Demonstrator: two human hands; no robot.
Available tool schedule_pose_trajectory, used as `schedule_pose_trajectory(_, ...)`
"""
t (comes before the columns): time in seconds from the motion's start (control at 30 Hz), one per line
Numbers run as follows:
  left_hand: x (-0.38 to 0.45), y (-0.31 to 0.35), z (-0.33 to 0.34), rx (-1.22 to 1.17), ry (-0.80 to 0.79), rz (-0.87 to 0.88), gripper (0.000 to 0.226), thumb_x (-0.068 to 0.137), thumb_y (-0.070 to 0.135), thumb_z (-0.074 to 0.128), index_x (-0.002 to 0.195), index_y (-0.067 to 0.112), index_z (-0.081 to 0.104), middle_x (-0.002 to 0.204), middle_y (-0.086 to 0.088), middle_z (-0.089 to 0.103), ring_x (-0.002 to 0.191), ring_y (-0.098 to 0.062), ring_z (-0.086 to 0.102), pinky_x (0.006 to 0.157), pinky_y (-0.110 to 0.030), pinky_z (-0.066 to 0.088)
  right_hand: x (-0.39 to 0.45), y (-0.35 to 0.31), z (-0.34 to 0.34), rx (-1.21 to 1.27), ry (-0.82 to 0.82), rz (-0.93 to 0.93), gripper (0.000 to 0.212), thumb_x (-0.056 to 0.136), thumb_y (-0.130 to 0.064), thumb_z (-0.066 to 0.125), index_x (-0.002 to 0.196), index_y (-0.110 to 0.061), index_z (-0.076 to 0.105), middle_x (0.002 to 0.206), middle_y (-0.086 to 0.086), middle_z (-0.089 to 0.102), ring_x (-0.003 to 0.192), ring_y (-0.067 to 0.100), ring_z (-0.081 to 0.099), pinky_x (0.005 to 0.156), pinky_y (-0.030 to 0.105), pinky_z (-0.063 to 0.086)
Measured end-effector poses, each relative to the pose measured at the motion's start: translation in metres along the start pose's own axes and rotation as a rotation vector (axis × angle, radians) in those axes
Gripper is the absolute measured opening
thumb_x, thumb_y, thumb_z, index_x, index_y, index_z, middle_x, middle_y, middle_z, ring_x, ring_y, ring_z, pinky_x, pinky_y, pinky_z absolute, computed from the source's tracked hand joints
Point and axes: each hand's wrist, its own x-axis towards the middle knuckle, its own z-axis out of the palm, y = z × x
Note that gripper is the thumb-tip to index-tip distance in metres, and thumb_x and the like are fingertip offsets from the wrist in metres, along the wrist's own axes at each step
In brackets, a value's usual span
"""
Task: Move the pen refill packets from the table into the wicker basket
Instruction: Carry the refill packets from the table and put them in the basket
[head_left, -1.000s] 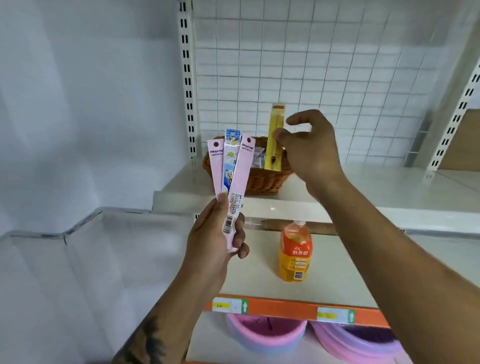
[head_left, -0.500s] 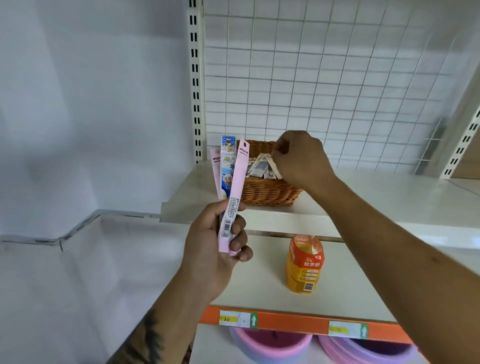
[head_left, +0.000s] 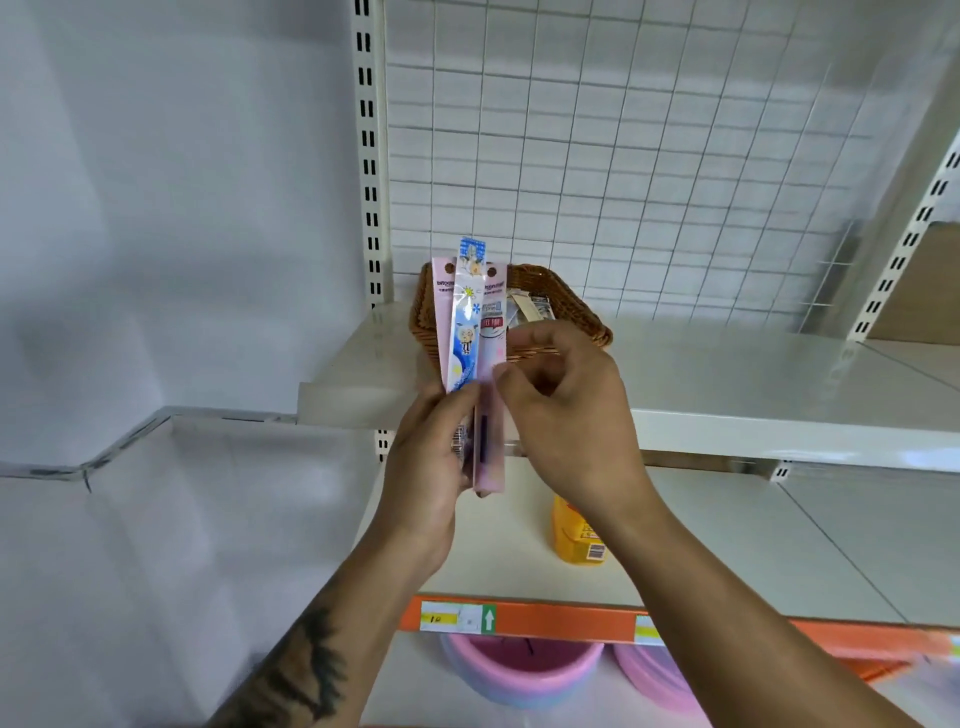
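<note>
Packets fill the middle of the frame: I see my left hand (head_left: 426, 457) gripping a fan of three pen refill packets (head_left: 470, 332), two pink ones flanking a blue cartoon one, held upright in front of the wicker basket (head_left: 576, 306). My right hand (head_left: 566, 415) sits just right of them, thumb and forefinger pinching the edge of the right-hand pink packet (head_left: 491, 415), the other fingers curled. The basket stands on the white upper shelf (head_left: 727, 379) above centre and already holds some packets. Below my right wrist, an orange bottle (head_left: 576, 535) stands on the lower shelf, partly hidden. Two pink tubs (head_left: 519, 670) show along the bottom edge.
</note>
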Motion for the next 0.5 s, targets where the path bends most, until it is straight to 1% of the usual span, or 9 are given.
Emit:
schedule_pose_trajectory(0.03,0.000,0.001,-0.001,0.002,0.007,-0.001,0.031,0.098,0.037,0.062,0.125,0.023,0.067,0.097,-0.008,0.068,0.072,-0.016,0.061,0.049,-0.028,0.045,0.002,-0.002,-0.002,0.005,0.006,-0.017,0.017,0.098,-0.013,0.064,0.110,-0.026,0.060,0.082,-0.007,0.077,0.078,0.005,0.073,0.053,0.022,0.055)
schedule_pose_trajectory(0.1,0.000,0.004,-0.002,-0.041,-0.008,-0.019,0.030,0.102,0.038,0.053,0.117,0.017,0.068,0.084,-0.010,0.063,0.058,-0.017,0.049,0.048,-0.027,0.040,0.013,-0.006,-0.006,-0.012,0.045,-0.077,0.024,0.096,-0.008,0.062,0.109,-0.027,0.059,0.076,0.002,0.074,0.066,0.013,0.069,0.055,0.027,0.054)
schedule_pose_trajectory(0.13,0.000,0.005,-0.003,-0.069,-0.009,-0.045,0.033,0.103,0.041,0.051,0.113,0.014,0.068,0.076,-0.008,0.058,0.053,-0.015,0.042,0.049,-0.027,0.037,0.024,-0.008,-0.010,-0.055,0.066,-0.108,0.023,0.095,-0.007,0.061,0.108,-0.027,0.060,0.074,0.003,0.072,0.062,0.015,0.065,0.053,0.025,0.050)
schedule_pose_trajectory(0.2,0.001,0.008,-0.008,-0.099,-0.010,-0.113,0.042,0.103,0.048,0.046,0.105,0.012,0.067,0.067,-0.004,0.052,0.047,-0.012,0.036,0.049,-0.025,0.035,0.056,-0.014,-0.016,-0.201,0.080,-0.115,0.019,0.096,-0.011,0.058,0.104,-0.027,0.062,0.075,-0.003,0.069,0.058,0.010,0.059,0.051,0.018,0.044)
schedule_pose_trajectory(0.27,0.002,0.009,-0.015,-0.111,-0.015,-0.160,0.044,0.104,0.049,0.045,0.101,0.010,0.067,0.067,-0.004,0.051,0.045,-0.011,0.038,0.047,-0.024,0.037,0.094,-0.015,-0.022,-0.296,0.075,-0.053,0.013,0.096,-0.016,0.057,0.101,-0.025,0.065,0.077,-0.006,0.070,0.061,0.010,0.061,0.051,0.019,0.042)
schedule_pose_trajectory(0.33,0.004,0.010,-0.020,-0.137,-0.021,-0.193,0.043,0.105,0.046,0.045,0.101,0.009,0.066,0.066,-0.005,0.050,0.043,-0.011,0.039,0.045,-0.024,0.039,0.128,-0.008,-0.024,-0.398,0.039,0.051,0.012,0.098,-0.022,0.057,0.100,-0.021,0.068,0.086,-0.001,0.071,0.073,0.015,0.064,0.054,0.022,0.041)
schedule_pose_trajectory(0.37,0.005,0.011,-0.022,-0.155,-0.029,-0.206,0.042,0.105,0.045,0.045,0.101,0.009,0.066,0.066,-0.005,0.050,0.042,-0.012,0.040,0.044,-0.024,0.039,0.141,0.000,-0.024,-0.497,-0.006,0.096,0.013,0.098,-0.023,0.057,0.101,-0.019,0.069,0.093,0.002,0.070,0.081,0.020,0.064,0.058,0.023,0.044)
schedule_pose_trajectory(0.43,0.007,0.012,-0.024,-0.191,-0.054,-0.222,0.041,0.105,0.044,0.043,0.101,0.009,0.065,0.066,-0.005,0.051,0.042,-0.013,0.041,0.044,-0.024,0.040,0.155,0.014,-0.019,-0.744,-0.121,0.165,0.016,0.093,-0.019,0.060,0.106,-0.018,0.069,0.107,0.008,0.069,0.097,0.029,0.063,0.078,0.032,0.054)
schedule_pose_trajectory(0.5,0.008,0.014,-0.024,-0.198,-0.076,-0.234,0.040,0.105,0.043,0.044,0.101,0.009,0.064,0.067,-0.005,0.050,0.043,-0.013,0.042,0.046,-0.025,0.040,0.156,0.021,-0.012,-0.930,-0.196,0.203,0.028,0.087,-0.017,0.063,0.115,-0.018,0.066,0.116,0.010,0.067,0.110,0.034,0.060,0.097,0.044,0.051)
